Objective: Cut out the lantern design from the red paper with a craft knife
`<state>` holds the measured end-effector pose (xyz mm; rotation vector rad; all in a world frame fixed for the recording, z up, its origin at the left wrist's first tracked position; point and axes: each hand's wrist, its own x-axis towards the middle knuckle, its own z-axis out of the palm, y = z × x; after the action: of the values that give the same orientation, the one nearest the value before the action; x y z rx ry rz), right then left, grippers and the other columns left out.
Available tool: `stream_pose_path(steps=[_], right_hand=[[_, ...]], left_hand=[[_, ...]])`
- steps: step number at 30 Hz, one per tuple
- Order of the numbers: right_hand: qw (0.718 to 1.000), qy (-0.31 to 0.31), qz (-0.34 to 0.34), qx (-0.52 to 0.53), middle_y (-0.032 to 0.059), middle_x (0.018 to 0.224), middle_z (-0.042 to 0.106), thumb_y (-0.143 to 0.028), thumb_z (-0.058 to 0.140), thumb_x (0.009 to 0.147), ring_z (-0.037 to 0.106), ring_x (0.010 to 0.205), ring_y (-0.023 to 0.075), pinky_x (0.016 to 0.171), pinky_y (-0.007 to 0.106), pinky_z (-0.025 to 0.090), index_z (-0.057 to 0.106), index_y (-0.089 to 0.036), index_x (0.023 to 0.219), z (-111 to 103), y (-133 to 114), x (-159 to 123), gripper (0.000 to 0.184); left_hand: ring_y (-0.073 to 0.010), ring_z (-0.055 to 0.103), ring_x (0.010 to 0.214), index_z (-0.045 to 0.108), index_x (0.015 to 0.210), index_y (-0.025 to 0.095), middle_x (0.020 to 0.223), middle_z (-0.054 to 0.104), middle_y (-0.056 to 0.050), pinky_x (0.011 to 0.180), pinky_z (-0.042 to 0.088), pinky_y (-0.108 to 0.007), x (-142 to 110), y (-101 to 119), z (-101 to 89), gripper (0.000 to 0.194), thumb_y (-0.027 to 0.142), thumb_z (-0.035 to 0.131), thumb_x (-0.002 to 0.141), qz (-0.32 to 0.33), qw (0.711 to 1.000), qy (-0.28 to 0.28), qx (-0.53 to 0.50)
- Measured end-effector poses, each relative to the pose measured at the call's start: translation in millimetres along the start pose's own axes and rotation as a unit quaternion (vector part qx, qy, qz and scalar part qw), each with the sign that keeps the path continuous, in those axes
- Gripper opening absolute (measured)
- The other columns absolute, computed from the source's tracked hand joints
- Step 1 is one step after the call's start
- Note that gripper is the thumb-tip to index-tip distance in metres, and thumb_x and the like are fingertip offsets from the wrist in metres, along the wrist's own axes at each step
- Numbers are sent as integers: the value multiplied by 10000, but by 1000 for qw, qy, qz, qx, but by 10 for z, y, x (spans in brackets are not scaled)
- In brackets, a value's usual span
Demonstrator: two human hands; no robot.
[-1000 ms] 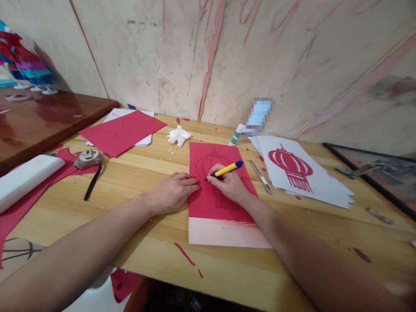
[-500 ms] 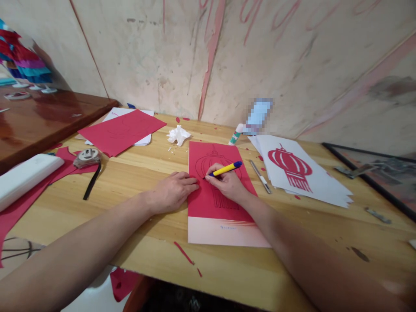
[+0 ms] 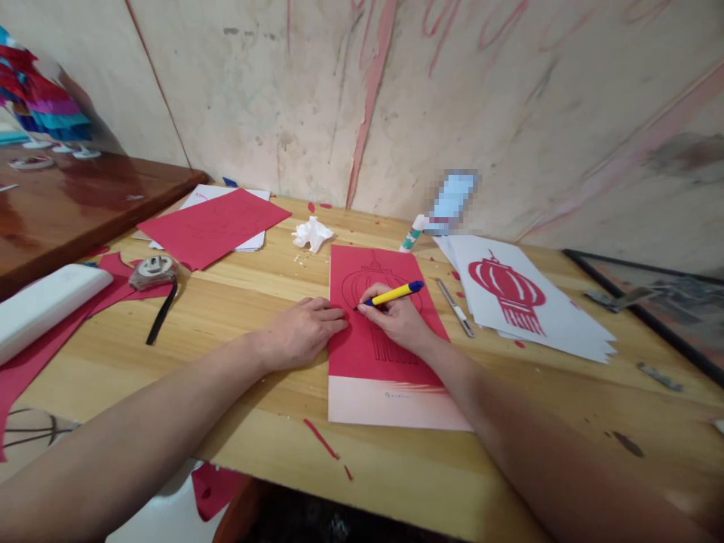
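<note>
My right hand (image 3: 399, 320) grips a yellow pen (image 3: 393, 294) with blue ends, its tip at the red paper (image 3: 348, 351). A lantern outline with a fringe is drawn on that paper, partly covered by the hand. Under the red paper's lower end a pale pink sheet or pad (image 3: 362, 407) shows, with small blue writing. Nothing is held in my left hand (image 3: 305, 332), which lies flat on the table with its fingertips at the paper's left edge.
A craft knife (image 3: 455, 308) lies right of the paper, near white sheets (image 3: 559, 324) bearing a red cut-out lantern (image 3: 506, 283). Behind are a glue stick (image 3: 412, 234), a blurred phone (image 3: 452, 197) and crumpled tissue (image 3: 312, 234). A tape measure (image 3: 154, 271) and white case (image 3: 53, 305) lie left.
The camera view has shifted very slightly. Both hands, the pen and the paper keep nearly the same positions.
</note>
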<state>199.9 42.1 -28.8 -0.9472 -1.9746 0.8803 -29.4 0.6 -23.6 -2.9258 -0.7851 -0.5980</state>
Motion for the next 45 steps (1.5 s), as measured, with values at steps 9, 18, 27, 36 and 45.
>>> stream_pose_path(steps=[9, 18, 27, 36, 45], right_hand=[[1000, 1, -4, -4, 13, 759, 587, -339, 625, 830, 530, 724, 178, 700, 330, 436, 580, -231, 791, 0, 18, 4, 123], [1000, -2, -7, -4, 10, 761, 586, -280, 604, 834, 529, 728, 175, 701, 328, 432, 577, -229, 795, 2, -3, 13, 69], [1000, -2, -21, -8, 7, 771, 589, -272, 603, 838, 527, 722, 165, 698, 316, 424, 576, -221, 804, 16, 21, 26, 67], [1000, -2, -23, -3, 3, 771, 593, -267, 601, 842, 535, 728, 159, 708, 309, 429, 581, -215, 822, 20, 43, 37, 59], [1000, -2, -19, 2, 5, 777, 593, -275, 606, 833, 541, 742, 160, 720, 306, 435, 586, -211, 816, 30, 68, 40, 69]], left_hand=[[-228, 636, 986, 673, 1153, 124, 1206, 702, -132, 909, 532, -391, 7, 11, -21, 331, 116, 413, 948, 4, 1000, 4, 15], [-232, 641, 966, 674, 1140, 119, 1195, 705, -134, 895, 529, -388, 11, 6, -11, 312, 112, 442, 931, 6, 1000, -2, 18], [-223, 639, 946, 682, 1114, 120, 1186, 708, -134, 892, 531, -382, 18, 21, -38, 311, 110, 426, 937, 5, 1000, -1, 19], [-219, 638, 953, 682, 1125, 133, 1190, 705, -131, 907, 524, -380, 20, 20, -30, 325, 112, 415, 940, -1, 1000, -4, 14], [-238, 626, 1008, 680, 1141, 142, 1205, 697, -130, 899, 528, -402, 11, 29, -26, 336, 118, 407, 946, -18, 1000, -11, 2]])
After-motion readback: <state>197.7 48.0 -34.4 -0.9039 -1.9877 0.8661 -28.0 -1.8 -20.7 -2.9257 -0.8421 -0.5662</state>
